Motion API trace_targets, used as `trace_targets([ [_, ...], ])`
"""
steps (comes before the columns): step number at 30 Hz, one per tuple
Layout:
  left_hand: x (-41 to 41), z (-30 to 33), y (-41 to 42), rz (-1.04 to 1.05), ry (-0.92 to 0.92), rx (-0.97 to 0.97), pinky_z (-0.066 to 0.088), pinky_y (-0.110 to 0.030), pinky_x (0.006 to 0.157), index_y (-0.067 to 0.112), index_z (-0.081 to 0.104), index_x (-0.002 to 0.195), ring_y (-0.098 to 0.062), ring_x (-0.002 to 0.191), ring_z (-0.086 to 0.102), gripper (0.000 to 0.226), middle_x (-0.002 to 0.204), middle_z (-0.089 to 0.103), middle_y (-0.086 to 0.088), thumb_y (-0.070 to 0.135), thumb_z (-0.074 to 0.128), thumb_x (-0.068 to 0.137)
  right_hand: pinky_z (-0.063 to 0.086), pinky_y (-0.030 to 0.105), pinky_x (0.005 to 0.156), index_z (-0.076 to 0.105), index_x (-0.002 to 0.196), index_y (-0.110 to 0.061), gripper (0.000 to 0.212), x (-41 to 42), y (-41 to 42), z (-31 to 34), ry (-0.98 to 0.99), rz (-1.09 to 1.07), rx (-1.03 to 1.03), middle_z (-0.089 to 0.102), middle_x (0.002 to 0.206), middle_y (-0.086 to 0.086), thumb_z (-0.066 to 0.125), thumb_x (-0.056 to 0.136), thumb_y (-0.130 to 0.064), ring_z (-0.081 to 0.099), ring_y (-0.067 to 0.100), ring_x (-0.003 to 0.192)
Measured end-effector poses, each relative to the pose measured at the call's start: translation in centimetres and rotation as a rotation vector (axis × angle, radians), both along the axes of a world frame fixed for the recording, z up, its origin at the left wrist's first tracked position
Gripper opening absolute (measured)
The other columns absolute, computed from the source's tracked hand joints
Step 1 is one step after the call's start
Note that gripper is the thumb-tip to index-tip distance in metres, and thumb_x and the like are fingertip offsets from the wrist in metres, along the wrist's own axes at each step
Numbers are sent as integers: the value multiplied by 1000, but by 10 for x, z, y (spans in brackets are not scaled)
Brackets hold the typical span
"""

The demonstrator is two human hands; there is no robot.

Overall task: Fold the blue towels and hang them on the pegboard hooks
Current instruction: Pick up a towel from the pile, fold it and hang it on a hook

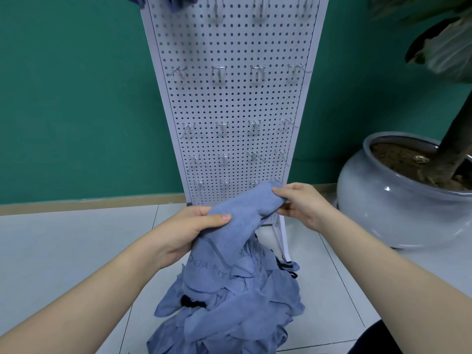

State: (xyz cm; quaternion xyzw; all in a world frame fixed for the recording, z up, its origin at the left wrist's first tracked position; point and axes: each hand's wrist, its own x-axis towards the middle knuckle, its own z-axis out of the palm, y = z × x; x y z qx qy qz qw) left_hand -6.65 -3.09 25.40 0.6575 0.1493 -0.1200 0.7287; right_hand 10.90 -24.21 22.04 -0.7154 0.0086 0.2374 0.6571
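Blue towel pinched by left hand and right hand grips, pegboard just behind

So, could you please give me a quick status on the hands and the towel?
Left hand and right hand both gripping one blue towel, lifted off the pile. Pegboard hooks free ahead. Nothing in the way.

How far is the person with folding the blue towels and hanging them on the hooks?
Early stage. Blue cloth at the top edge of the white perforated pegboard may be a hung towel; it is cropped. The left hand and right hand grip one blue terry towel, not yet folded. A crumpled pile of blue towels waits on the floor; the visible metal hooks are bare.
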Motion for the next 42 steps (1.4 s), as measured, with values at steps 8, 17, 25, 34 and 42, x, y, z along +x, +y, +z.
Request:
trace_targets([
  [8,2,11,16,80,-248,-91,58,-28,81,-3,71,117,-26,97,71,42,112,74,-20,22,66,84,48,22,100,56,137,-31,56,-41,15,28,-551,268,-214,61,140,-9,57,89,-3,56,6,129],
  [17,1,17,22,96,-366,-236,58,-35,75,0,75,105,-34,86,66,46,100,71,-25,12,53,66,46,21,106,46,152,-31,74,-100,53,32,-888,394,-143,55,143,-17,75,86,-10,51,-7,129],
  [25,-1,24,23,132,-365,-60,46,-39,77,-12,65,109,-33,84,57,53,93,64,-24,6,48,62,40,9,101,62,140,-18,54,-106,60,38,-969,251,-80,60,128,-26,59,87,-7,54,-14,121],
  [34,-11,35,-3,471,-698,761,50,-21,76,24,67,113,-11,82,60,24,98,65,7,19,69,90,42,29,59,74,84,-37,24,-108,56,72,-895,-42,-188,60,60,-17,59,79,-19,46,8,57],
  [42,-9,58,-38,392,-813,873,38,-6,91,27,61,131,0,112,57,41,118,61,15,29,70,91,38,38,52,53,59,-20,21,-104,49,127,-912,-94,-251,45,51,-1,63,77,-23,32,15,53],
])
